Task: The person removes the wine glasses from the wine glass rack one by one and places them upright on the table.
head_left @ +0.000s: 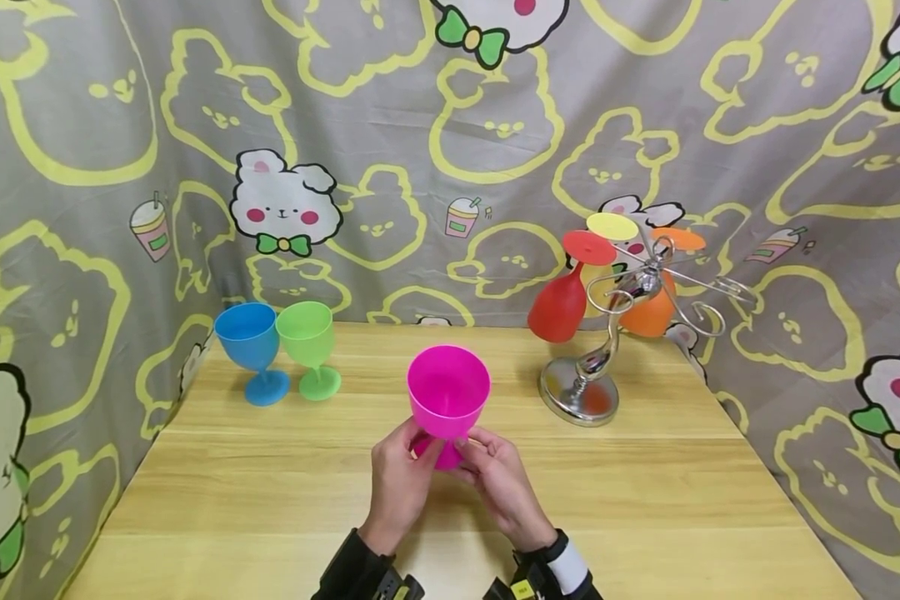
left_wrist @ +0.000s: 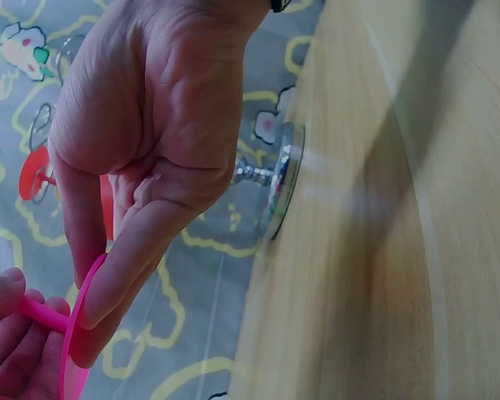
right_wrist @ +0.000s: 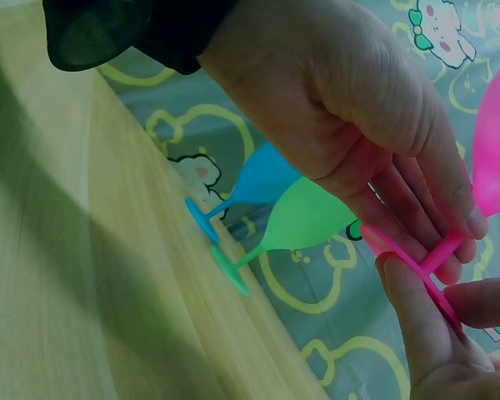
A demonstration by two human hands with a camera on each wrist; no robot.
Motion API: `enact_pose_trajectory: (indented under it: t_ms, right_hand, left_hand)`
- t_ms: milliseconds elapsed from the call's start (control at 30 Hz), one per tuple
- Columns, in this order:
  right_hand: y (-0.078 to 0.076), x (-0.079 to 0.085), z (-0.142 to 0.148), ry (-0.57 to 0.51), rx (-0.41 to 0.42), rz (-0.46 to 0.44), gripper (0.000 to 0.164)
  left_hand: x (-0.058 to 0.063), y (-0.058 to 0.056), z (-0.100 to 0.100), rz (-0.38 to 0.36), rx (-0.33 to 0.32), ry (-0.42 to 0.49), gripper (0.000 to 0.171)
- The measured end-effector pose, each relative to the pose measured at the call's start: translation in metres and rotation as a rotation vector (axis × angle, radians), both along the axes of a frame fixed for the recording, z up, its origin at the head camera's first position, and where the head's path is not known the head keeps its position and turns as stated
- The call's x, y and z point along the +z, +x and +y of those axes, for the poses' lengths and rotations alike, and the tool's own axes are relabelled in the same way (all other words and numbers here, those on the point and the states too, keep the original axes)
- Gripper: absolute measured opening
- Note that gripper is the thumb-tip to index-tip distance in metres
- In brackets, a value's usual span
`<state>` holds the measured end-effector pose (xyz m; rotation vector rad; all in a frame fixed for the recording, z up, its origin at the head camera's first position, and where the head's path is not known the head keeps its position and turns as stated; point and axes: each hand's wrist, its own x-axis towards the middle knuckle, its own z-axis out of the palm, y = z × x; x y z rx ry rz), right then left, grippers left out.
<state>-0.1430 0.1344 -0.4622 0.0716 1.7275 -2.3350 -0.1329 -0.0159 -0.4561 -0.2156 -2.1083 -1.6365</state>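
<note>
A magenta plastic goblet [head_left: 448,387] is held upright between both hands, its bowl facing up and its foot lifted off the table. My left hand [head_left: 405,483] pinches the edge of the round foot [left_wrist: 82,321] between thumb and fingers. My right hand [head_left: 504,483] pinches the stem [right_wrist: 443,252] just under the bowl, thumb on one side and fingers on the other. Part of the foot is hidden behind the fingers in the head view.
A blue goblet [head_left: 247,333] and a green goblet [head_left: 306,333] stand upright at the back left. At the back right, a chrome rack [head_left: 579,392] carries a red goblet [head_left: 558,304], a yellow goblet [head_left: 611,227] and an orange goblet [head_left: 648,312], all upside down. A patterned curtain [head_left: 390,100] encloses the table.
</note>
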Motion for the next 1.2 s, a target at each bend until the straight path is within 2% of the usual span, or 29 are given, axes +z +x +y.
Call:
enact_pose_trajectory:
  t_ms: [367, 600, 667, 867, 933, 1100, 1200]
  right_hand:
    - [0.002, -0.001, 0.002, 0.027, 0.008, 0.0, 0.038]
    - [0.003, 0.003, 0.007, 0.164, 0.028, 0.066, 0.046]
    - [0.004, 0.004, 0.012, 0.236, 0.02, 0.103, 0.049]
    - [0.004, 0.005, 0.036, 0.584, -0.075, 0.259, 0.045]
    - [0.002, 0.005, 0.049, 0.686, -0.099, 0.338, 0.046]
    - [-0.001, 0.003, 0.082, 1.028, -0.188, 0.595, 0.051]
    - [-0.002, 0.004, 0.099, 1.164, -0.23, 0.677, 0.054]
  left_hand:
    - [0.0, 0.002, 0.0, -0.003, -0.004, 0.002, 0.02]
    - [0.003, 0.002, -0.008, -0.013, 0.02, 0.007, 0.02]
    - [0.002, 0.0, -0.012, -0.02, 0.04, 0.009, 0.02]
    - [-0.002, -0.005, -0.035, -0.065, 0.098, 0.009, 0.022]
    - [-0.004, -0.006, -0.044, -0.086, 0.125, -0.011, 0.021]
    - [-0.007, -0.01, -0.072, -0.11, 0.227, -0.099, 0.016]
    - [-0.009, -0.013, -0.09, -0.118, 0.291, -0.15, 0.014]
